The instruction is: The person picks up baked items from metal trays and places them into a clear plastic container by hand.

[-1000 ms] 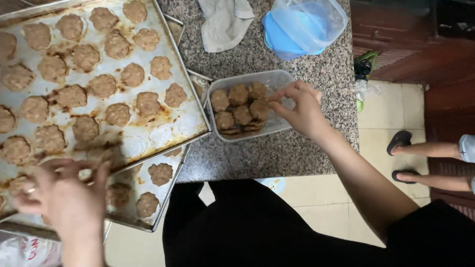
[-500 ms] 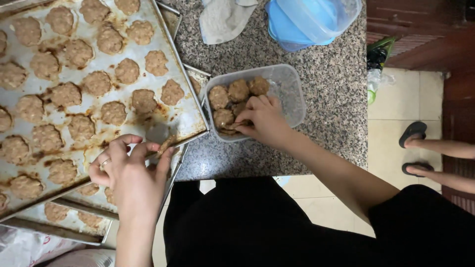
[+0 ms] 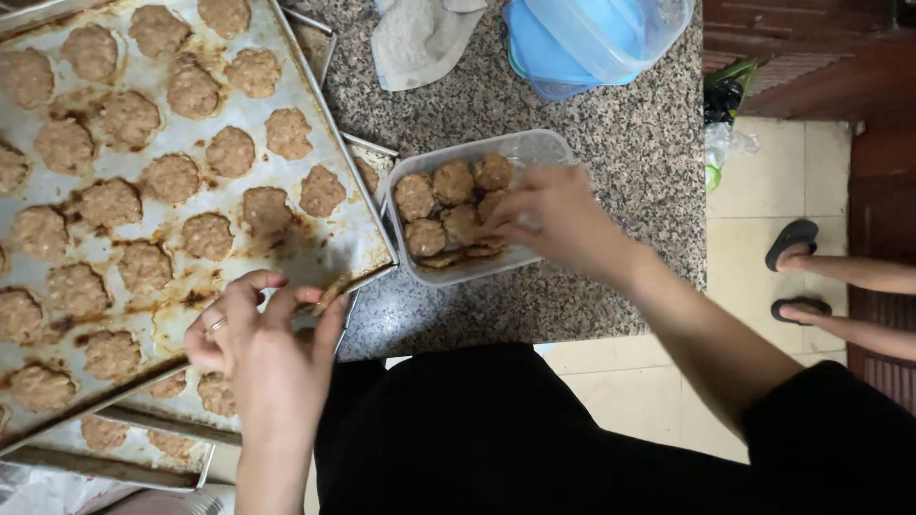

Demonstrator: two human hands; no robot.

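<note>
A large metal baking tray holds several round brown cookies. At the tray's near right corner, my left hand, with a ring on one finger, pinches a cookie edge-on between fingertips and thumb. To the right of the tray, a clear plastic tub on the granite counter is partly filled with cookies. My right hand reaches into the tub with its fingers curled down onto the cookies. It is blurred, so its grip is unclear.
A second tray with cookies lies under the first, overhanging the counter edge. A grey cloth and a clear tub over a blue lid sit at the back. Another person's feet in black sandals stand on the tiled floor at right.
My left hand moved right along the tray to its near corner and lifted a cookie there. My right hand shifted from the tub's right rim into the tub, over the cookies.
</note>
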